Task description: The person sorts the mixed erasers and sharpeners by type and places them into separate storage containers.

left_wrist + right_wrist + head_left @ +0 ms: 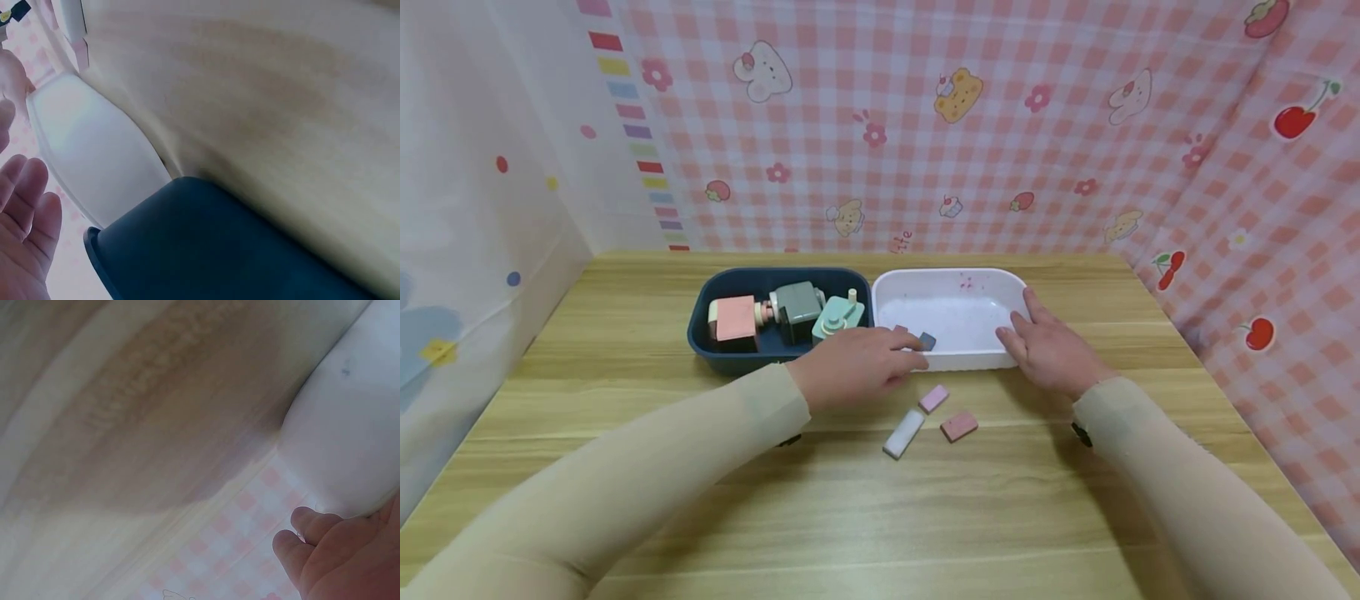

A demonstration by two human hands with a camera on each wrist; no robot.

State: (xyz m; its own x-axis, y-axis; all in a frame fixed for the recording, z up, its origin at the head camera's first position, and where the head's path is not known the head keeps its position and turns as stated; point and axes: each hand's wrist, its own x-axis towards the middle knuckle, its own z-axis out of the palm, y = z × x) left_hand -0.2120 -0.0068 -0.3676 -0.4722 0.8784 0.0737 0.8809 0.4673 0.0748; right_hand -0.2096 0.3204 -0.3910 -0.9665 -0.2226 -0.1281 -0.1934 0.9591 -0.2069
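Observation:
My left hand [861,367] reaches over the front left corner of a white plastic tub [951,360], its fingers lying loosely above the rim. Just by its fingertips, inside the tub, is a small blue-grey block [928,342], and a pink block [900,329] shows partly behind the hand. In the left wrist view, nothing shows between the relaxed fingers [37,215]. At the tub's right end, my right hand [1054,350] grips the wall, with fingertips over the rim and other fingers [290,550] outside against it.
A dark blue tub [700,350] touches the white one on its left, holding a pink boxy toy [735,318], a grey-green boxy toy [799,304] and a mint toy [842,315]. In front lie a lilac block [934,398], a white block [903,433] and a dusty-pink block [959,427].

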